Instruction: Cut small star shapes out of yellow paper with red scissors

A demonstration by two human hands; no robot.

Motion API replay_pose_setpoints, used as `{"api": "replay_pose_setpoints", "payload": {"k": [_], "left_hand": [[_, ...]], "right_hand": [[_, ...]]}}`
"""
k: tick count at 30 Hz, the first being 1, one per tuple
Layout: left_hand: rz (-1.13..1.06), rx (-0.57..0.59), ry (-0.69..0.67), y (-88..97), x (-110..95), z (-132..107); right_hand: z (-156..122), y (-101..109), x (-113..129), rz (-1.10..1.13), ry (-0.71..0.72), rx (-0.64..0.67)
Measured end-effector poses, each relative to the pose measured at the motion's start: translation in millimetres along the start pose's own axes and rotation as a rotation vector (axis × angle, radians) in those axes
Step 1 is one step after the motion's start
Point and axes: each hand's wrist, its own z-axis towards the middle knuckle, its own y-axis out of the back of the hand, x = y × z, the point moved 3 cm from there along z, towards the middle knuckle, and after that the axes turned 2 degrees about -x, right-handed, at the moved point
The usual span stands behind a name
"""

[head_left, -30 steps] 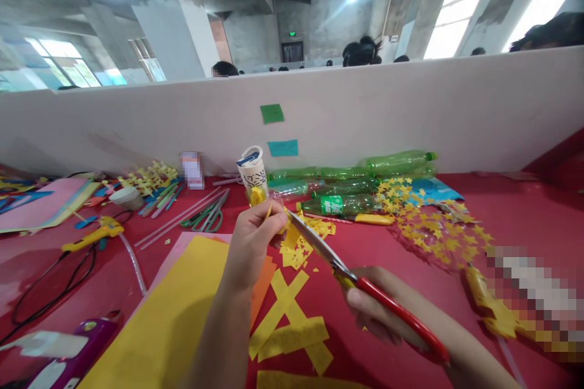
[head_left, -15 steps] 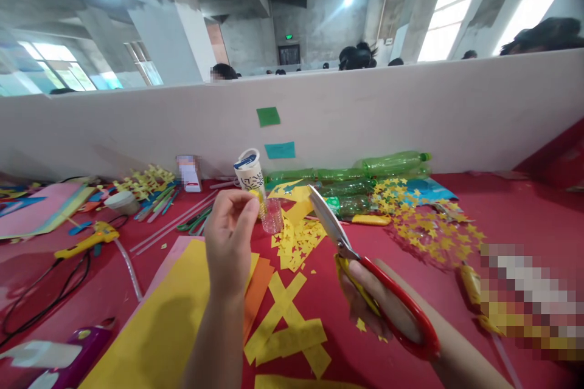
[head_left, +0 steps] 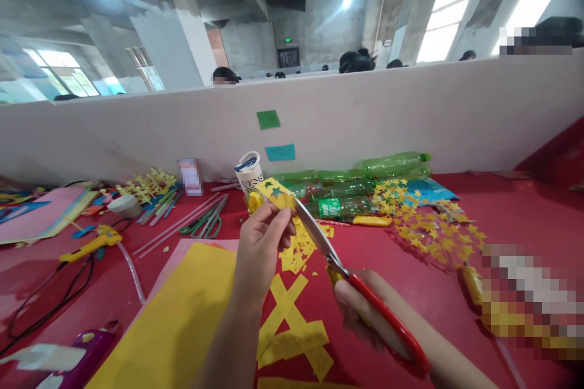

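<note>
Left hand [head_left: 263, 244] pinching paper, right hand [head_left: 365, 316] clenched on scissors.
Small yellow paper scrap with star-shaped holes [head_left: 274, 190] is nipped at the left fingertips above the red table [head_left: 502, 209]. Red-handled steel scissors [head_left: 335, 265] are gripped in the right hand, blade tip touching the scrap's right edge.

L hand [head_left: 262, 248] up, pinch-closed | R hand [head_left: 365, 315] low, curled tight

Right hand [head_left: 352, 311] half hidden under scissors [head_left: 365, 292], pixelated patch [head_left: 529, 298] at right, purple tool [head_left: 86, 340] cut by bottom edge
</note>
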Motion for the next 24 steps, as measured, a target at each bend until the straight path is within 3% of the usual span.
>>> {"api": "replay_pose_setpoints", "payload": {"k": [4, 10, 24], "left_hand": [[-0.038, 0.007, -0.002, 5.3, 1.1, 1.1], [-0.113, 0.007, 0.023, 8.7, 3.2, 2.5], [-0.187, 0.015, 0.063, 8.8, 1.8, 2.2]], "right_hand": [[-4.3, 0.8, 5.4, -0.026, 0.07, -0.043], [-13.2, 1.2, 23.4, -0.096, 0.211, 0.014], [-15.4, 2.7, 15.9, -0.034, 0.222, 0.084]]}}
